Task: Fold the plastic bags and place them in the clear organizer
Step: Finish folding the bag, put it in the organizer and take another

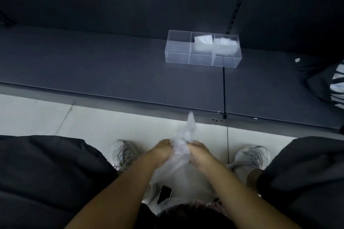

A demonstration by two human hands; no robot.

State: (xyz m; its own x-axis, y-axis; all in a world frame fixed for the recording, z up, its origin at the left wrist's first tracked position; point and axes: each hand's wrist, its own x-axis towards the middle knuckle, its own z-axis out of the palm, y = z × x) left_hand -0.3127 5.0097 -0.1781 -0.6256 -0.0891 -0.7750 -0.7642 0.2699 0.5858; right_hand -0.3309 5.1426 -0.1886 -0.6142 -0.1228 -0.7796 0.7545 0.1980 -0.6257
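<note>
Both my hands grip a translucent plastic bag (183,141) between my knees, over the pale floor. My left hand (162,150) holds its left side and my right hand (200,153) holds its right side. One bunched end of the bag sticks up past my fingers; the rest hangs toward my lap. The clear organizer (202,50) with three compartments sits on the dark platform ahead. Its middle compartment holds a folded bag (203,42), its right one another folded bag (226,44), and its left one looks empty.
The dark platform (111,72) has a raised edge running across in front of my feet. A dark bag with white stripes (333,83) lies at the far right. A black phone (164,192) and more plastic lie near my lap. A thin black cord (224,89) crosses the platform.
</note>
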